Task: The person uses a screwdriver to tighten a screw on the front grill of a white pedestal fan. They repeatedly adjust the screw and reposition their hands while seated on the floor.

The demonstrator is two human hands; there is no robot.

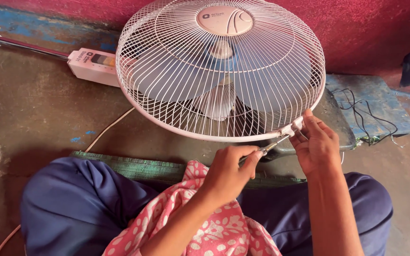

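Left hand [228, 173] gripping a screwdriver [270, 146], tip at the clip [291, 128] on the fan guard [220, 68] rim; right hand [315, 144] steadying that rim, above the floor [34, 118].

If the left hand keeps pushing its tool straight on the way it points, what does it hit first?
Likely the white clip on the fan guard rim, which the right hand steadies; the left hand aims its screwdriver there.

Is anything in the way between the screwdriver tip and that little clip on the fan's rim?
Nothing visible. The screwdriver in the left hand runs straight up to the clip on the fan guard, which the right hand steadies from beside it.
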